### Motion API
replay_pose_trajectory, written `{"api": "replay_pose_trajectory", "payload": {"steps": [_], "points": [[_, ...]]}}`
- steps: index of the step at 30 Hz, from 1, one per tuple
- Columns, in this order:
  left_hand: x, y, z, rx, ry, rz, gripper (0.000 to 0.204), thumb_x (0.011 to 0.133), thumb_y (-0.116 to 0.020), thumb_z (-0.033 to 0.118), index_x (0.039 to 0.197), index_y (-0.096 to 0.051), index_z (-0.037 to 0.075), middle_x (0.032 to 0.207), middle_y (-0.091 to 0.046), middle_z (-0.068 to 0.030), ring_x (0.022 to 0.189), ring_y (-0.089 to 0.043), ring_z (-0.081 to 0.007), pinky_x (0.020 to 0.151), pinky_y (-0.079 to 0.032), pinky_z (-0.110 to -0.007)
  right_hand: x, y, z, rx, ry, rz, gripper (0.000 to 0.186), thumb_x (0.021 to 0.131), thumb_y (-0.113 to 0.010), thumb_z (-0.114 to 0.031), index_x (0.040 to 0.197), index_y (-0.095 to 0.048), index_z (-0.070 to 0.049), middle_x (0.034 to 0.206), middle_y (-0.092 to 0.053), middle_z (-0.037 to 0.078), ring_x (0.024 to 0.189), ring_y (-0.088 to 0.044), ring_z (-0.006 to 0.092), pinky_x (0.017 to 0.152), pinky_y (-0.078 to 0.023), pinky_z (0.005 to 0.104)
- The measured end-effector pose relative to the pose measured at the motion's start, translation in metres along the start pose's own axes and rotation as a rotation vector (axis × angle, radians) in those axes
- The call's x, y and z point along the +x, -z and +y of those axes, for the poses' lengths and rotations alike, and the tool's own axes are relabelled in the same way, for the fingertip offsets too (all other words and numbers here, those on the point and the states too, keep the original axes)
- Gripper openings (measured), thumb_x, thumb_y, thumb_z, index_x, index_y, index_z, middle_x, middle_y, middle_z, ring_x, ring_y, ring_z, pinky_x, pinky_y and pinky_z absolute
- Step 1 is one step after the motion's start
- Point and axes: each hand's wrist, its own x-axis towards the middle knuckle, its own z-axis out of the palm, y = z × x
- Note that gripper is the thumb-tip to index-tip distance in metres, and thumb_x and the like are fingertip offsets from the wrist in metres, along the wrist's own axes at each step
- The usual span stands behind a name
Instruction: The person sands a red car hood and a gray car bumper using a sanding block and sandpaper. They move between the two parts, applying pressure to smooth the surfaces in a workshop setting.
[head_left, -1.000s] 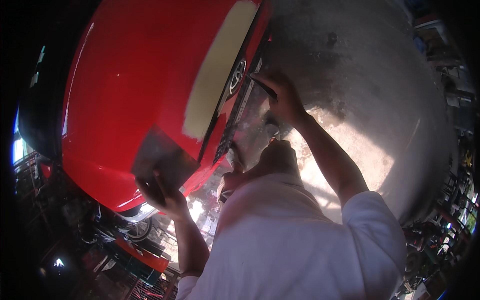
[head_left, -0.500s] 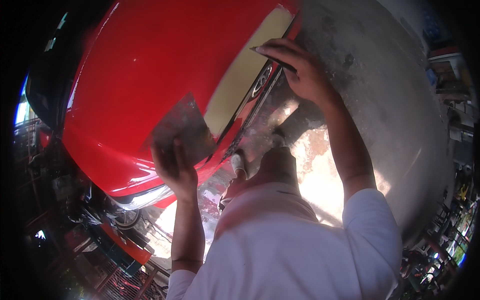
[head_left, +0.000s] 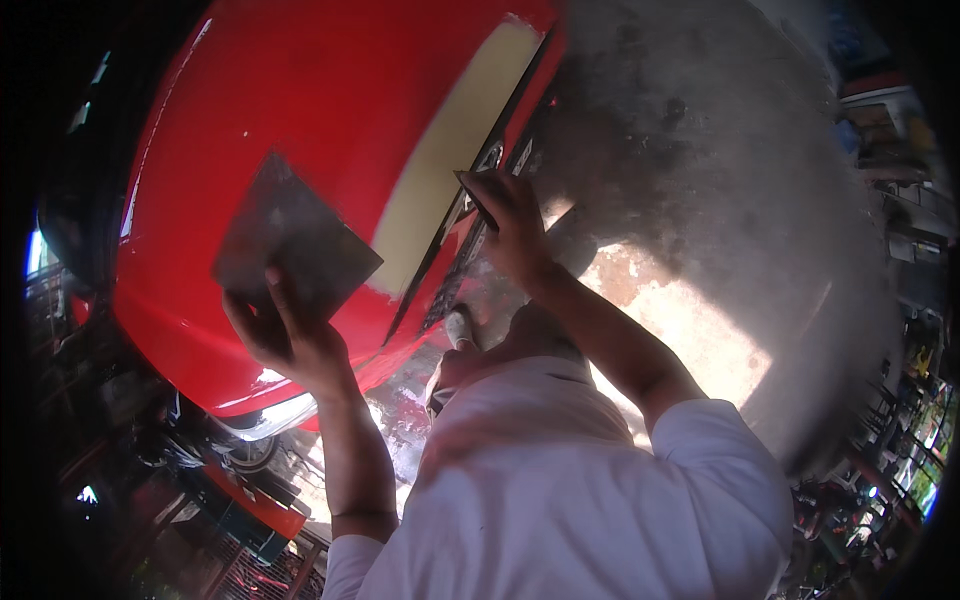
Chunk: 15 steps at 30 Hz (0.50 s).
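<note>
My left hand (head_left: 290,335) grips the lower corner of a flat, dark grey square board (head_left: 290,240) and holds it over the red car bonnet (head_left: 300,110). My right hand (head_left: 515,225) holds a thin dark spreader blade (head_left: 475,195) at the front edge of the bonnet, next to a long cream-coloured patch of filler (head_left: 450,150). The blade's tip is close to the edge of the patch. The car's black grille (head_left: 465,265) runs just below my right hand.
A rough grey concrete floor (head_left: 700,150) lies to the right of the car, with a sunlit patch (head_left: 690,330) near my right arm. The car's headlight (head_left: 265,420) shows at the lower left. Cluttered shelves and goods (head_left: 915,400) line the far right edge.
My left hand has raised the grey board from the bonnet's lower edge up over the red panel. My right hand has stayed at the bonnet's front edge, shifting slightly along it.
</note>
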Motion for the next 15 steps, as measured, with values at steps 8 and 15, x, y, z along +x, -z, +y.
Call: {"api": "replay_pose_trajectory", "payload": {"steps": [8,15], "points": [[-0.017,0.045,-0.034,0.105,0.094,0.010,0.042,0.099,-0.065,0.019,0.131,-0.051,-0.006,0.119,-0.064,-0.0188,0.103,-0.062,-0.0232,0.080,-0.054,-0.034,-0.105,-0.100,-0.039,-0.166,0.192,0.008,0.056,0.069,-0.075,-0.009,0.124,-0.066,-0.015,0.123,-0.056,0.006,0.115,-0.057,0.0279,0.099,-0.041,0.0474],[-0.011,0.089,-0.049,0.127,0.046,-0.064,0.041,0.101,-0.062,0.023,0.128,-0.052,-0.007,0.116,-0.064,-0.0185,0.102,-0.062,-0.0242,0.078,-0.052,-0.033,-0.085,-0.019,-0.028,0.056,0.140,-0.070,0.041,0.080,-0.069,-0.005,0.120,-0.067,-0.014,0.118,-0.057,0.010,0.112,-0.057,0.0299,0.093,-0.046,0.0465]]}}
